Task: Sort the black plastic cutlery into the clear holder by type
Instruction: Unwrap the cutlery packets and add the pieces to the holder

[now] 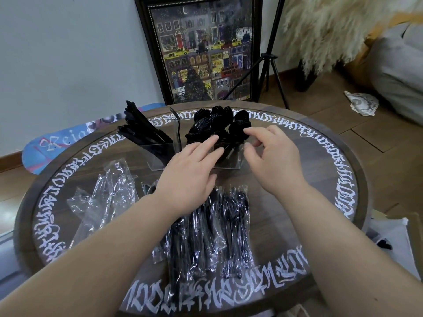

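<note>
Round dark table point(325, 143) with white script around the rim, sitting on a wood floor; framed city picture point(201, 49) and a tripod point(267, 65) leaning at the wall behind.

Clear holder point(160, 154) is standing just past both hands, at the far side of the table. Knives point(139, 126) are filling the compartment up and left of the left hand. One lone fork point(177, 124) is standing in the middle slot, just beyond the left fingertips. Spoons point(215, 124) are packed in the right compartment, directly under both sets of fingertips.

Left hand point(190, 172) is lying flat with fingers straight, resting on the spoon bowls, gripping nothing. Right hand point(272, 156) is hovering at the right edge of the spoon bundle, fingers loosely curled; cannot tell whether it is pinching a spoon or just touching.

Wrapped cutlery point(201, 227), still in clear sleeves, is lying below the wrists toward the body. Empty wrappers point(109, 186) are piling up left of the left forearm.

Judgement: spoons are being settled, many wrapped pieces still to go. Risks:
- Holder looks light and top-heavy, so pushing sideways on the spoons could be tipping it.
- Spoons are crowded, and one could spring out or slide into the fork slot.
- Forearms are passing over the wrapped pile and could sweep pieces off the near edge.
</note>
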Demonstrator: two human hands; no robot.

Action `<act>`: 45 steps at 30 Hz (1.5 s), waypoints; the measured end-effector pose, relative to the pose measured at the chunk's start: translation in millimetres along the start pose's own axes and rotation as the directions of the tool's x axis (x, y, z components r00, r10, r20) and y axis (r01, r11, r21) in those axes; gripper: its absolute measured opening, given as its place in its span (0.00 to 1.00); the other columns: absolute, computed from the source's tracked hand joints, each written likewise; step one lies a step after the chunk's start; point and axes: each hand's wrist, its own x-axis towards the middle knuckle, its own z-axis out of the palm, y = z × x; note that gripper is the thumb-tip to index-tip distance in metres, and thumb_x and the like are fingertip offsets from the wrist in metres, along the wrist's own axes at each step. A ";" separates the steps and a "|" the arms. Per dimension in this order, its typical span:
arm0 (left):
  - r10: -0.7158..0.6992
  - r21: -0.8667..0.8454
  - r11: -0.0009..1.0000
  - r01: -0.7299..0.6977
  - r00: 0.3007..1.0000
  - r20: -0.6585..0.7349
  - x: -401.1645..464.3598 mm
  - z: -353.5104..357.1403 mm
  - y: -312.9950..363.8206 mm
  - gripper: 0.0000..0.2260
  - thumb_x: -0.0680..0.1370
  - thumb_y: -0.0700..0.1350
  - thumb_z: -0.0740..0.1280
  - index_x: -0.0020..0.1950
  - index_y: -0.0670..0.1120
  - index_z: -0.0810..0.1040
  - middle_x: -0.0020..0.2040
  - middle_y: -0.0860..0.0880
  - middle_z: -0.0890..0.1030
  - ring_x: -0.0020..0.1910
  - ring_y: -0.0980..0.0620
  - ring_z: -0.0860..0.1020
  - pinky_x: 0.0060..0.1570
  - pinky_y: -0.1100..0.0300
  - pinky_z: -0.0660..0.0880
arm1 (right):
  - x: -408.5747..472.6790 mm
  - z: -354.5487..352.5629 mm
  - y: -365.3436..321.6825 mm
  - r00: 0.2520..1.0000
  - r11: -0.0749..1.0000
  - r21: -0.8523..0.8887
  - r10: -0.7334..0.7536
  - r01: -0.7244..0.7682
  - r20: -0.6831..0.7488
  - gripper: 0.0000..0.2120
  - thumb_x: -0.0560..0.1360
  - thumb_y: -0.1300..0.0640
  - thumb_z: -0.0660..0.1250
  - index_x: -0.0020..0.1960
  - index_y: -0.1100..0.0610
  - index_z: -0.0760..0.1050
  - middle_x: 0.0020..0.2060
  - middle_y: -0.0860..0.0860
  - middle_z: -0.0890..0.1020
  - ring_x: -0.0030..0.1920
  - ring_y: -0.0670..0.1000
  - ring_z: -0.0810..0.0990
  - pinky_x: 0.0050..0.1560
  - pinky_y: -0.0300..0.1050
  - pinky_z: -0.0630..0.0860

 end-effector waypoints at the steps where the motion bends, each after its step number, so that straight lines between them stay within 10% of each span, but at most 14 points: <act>1: -0.013 -0.004 1.000 0.013 1.000 0.007 -4.6 -0.4 1.1 0.24 0.73 0.45 0.70 0.69 0.44 0.72 0.73 0.44 0.68 0.63 0.42 0.73 0.57 0.46 0.75 | -3.0 -2.0 0.1 1.000 1.000 -0.002 -0.008 0.008 -0.006 0.14 0.76 0.55 0.65 0.61 0.49 0.77 0.43 0.46 0.74 0.37 0.46 0.71 0.42 0.42 0.69; 7: -0.163 -0.007 0.986 0.165 0.978 0.127 -40.6 -7.6 16.0 0.27 0.77 0.54 0.64 0.75 0.49 0.64 0.77 0.49 0.59 0.72 0.45 0.62 0.66 0.46 0.67 | -29.4 -1.3 4.6 0.988 0.997 -0.083 0.002 0.011 0.157 0.14 0.74 0.53 0.67 0.60 0.48 0.77 0.44 0.44 0.72 0.39 0.46 0.73 0.43 0.40 0.68; 15: -0.287 0.125 0.958 0.259 0.887 0.362 -79.0 -10.9 39.1 0.33 0.77 0.67 0.54 0.78 0.55 0.50 0.79 0.51 0.46 0.77 0.48 0.46 0.72 0.45 0.54 | -64.4 19.1 14.8 0.784 0.942 -0.333 0.234 -0.038 0.575 0.30 0.70 0.40 0.70 0.66 0.53 0.69 0.51 0.52 0.81 0.52 0.55 0.78 0.50 0.48 0.76; 28: -0.298 0.001 0.938 0.347 0.803 0.516 -96.9 11.9 49.0 0.37 0.76 0.65 0.60 0.78 0.56 0.45 0.78 0.51 0.37 0.77 0.47 0.41 0.75 0.44 0.51 | -86.3 34.6 28.5 0.775 0.860 0.045 0.434 -0.508 0.460 0.23 0.67 0.58 0.76 0.58 0.52 0.69 0.45 0.55 0.80 0.47 0.57 0.80 0.53 0.56 0.79; 37: -0.265 -0.063 0.937 0.344 0.816 0.514 -88.3 17.2 54.2 0.36 0.76 0.64 0.61 0.78 0.56 0.46 0.78 0.52 0.37 0.77 0.47 0.41 0.74 0.43 0.52 | -83.6 0.1 23.8 0.841 0.847 0.209 0.394 -0.489 0.370 0.22 0.72 0.64 0.70 0.61 0.51 0.66 0.39 0.51 0.76 0.45 0.56 0.80 0.49 0.56 0.79; 45: -0.329 -0.290 0.886 0.362 0.931 0.155 -76.5 -1.4 61.6 0.25 0.78 0.59 0.61 0.73 0.51 0.67 0.76 0.51 0.62 0.75 0.50 0.57 0.73 0.51 0.56 | -84.0 -27.7 8.7 0.888 0.796 0.416 0.313 -0.439 0.337 0.17 0.72 0.68 0.69 0.55 0.51 0.74 0.40 0.51 0.80 0.39 0.50 0.79 0.41 0.51 0.80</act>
